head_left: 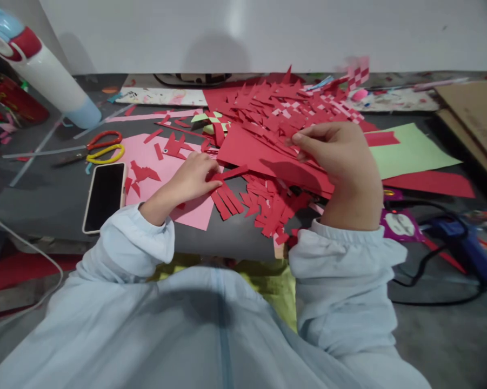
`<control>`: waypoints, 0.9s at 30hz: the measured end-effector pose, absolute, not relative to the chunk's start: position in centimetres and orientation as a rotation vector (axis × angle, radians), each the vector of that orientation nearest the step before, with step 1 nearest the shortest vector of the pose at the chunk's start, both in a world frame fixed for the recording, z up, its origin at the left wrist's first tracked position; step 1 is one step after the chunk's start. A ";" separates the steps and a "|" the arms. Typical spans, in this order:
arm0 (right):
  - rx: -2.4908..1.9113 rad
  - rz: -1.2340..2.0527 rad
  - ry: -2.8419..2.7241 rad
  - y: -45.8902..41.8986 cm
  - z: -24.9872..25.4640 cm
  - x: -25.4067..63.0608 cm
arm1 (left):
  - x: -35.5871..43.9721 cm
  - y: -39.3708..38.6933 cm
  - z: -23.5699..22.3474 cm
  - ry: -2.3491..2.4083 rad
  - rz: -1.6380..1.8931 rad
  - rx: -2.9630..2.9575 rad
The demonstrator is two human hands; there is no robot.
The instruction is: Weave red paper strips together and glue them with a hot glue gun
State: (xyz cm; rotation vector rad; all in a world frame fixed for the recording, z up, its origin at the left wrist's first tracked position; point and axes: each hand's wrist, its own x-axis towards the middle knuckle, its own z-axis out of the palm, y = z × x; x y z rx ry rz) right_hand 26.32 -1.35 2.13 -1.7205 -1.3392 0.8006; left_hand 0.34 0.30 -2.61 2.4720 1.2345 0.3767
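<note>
My left hand [195,177] rests over a pink paper sheet [197,215], its fingers curled and the thumb against a red paper piece [229,200] cut into strips at one end. Above a heap of red paper cut-outs [263,102], my right hand [342,154] is raised, thumb and fingertips pinched together. What it holds, if anything, I cannot make out. Below it lies a red paper sheet [267,159]. Small red cut pieces [271,202] are piled near the table's front edge. On the pink sheet sits a red cut-out with an eye [176,146].
To the left are a phone [104,197], scissors [101,148] and a tall white bottle [51,70]. A light green sheet [413,148] lies right of my right hand. Further right are a blue glue gun [466,243] with its black cable and a cardboard box [476,119].
</note>
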 end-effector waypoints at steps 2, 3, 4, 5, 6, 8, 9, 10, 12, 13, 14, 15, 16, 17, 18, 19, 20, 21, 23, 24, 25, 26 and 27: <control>-1.707 0.797 -1.349 -1.3 2.2 26.6 | 0.4 0.5 -2.8 1.218 0.408 2.452; -1.694 0.796 -1.357 -1.3 2.2 26.8 | 0.5 0.5 -2.8 1.210 0.427 2.435; -1.684 0.794 -1.364 -1.2 2.1 27.1 | 0.5 0.4 -2.6 1.203 0.445 2.405; -1.671 0.792 -1.371 -1.2 2.0 27.3 | 0.5 0.4 -2.4 1.203 0.459 2.362; -1.656 0.789 -1.375 -1.1 1.9 27.5 | 0.6 0.2 -2.1 1.199 0.463 2.299; -1.624 0.782 -1.373 -1.1 1.8 27.9 | 0.5 0.0 -1.5 1.196 0.462 2.116; -1.613 0.781 -1.369 -1.1 1.7 27.9 | 0.5 -0.1 -1.3 1.181 0.457 2.036; -1.609 0.781 -1.364 -1.1 1.7 28.0 | 0.4 -0.1 -1.1 1.161 0.456 1.964; -1.606 0.783 -1.358 -1.1 1.7 27.9 | 0.3 0.0 -0.8 1.133 0.461 1.864; -1.602 0.787 -1.354 -1.1 1.7 27.8 | 0.2 0.1 -0.8 1.128 0.450 1.835; -1.597 0.794 -1.351 -1.1 1.8 27.6 | 0.1 0.2 -0.8 1.133 0.437 1.815; -1.592 0.802 -1.347 -1.1 1.8 27.5 | 0.0 0.3 -0.7 1.141 0.421 1.799; -1.591 0.811 -1.341 -1.2 1.9 27.4 | 0.0 0.4 -0.7 1.152 0.409 1.781; -1.592 0.818 -1.338 -1.2 1.9 27.3 | 0.0 0.5 -0.6 1.160 0.402 1.759; -1.594 0.824 -1.340 -1.2 2.0 27.2 | 0.0 0.5 -0.6 1.163 0.403 1.732; -1.598 0.826 -1.345 -1.2 2.1 27.1 | 0.0 0.5 -0.5 1.159 0.406 1.701; -1.599 0.828 -1.349 -1.2 2.1 27.0 | 0.0 0.4 -0.5 1.153 0.404 1.672; -1.600 0.830 -1.353 -1.2 2.1 27.0 | 0.0 0.4 -0.5 1.150 0.400 1.647; -1.606 0.839 -1.363 -1.2 2.1 27.0 | 0.1 0.4 -0.6 1.151 0.398 1.614; -1.609 0.841 -1.370 -1.2 2.0 27.0 | 0.1 0.4 -0.6 1.156 0.403 1.605; -1.608 0.843 -1.384 -1.2 1.9 27.1 | 0.1 0.4 -0.6 1.160 0.406 1.600; -1.605 0.843 -1.400 -1.2 1.8 27.2 | 0.0 0.4 -0.6 1.167 0.416 1.597; -1.601 0.845 -1.417 -1.2 1.8 27.2 | 0.0 0.5 -0.6 1.175 0.426 1.592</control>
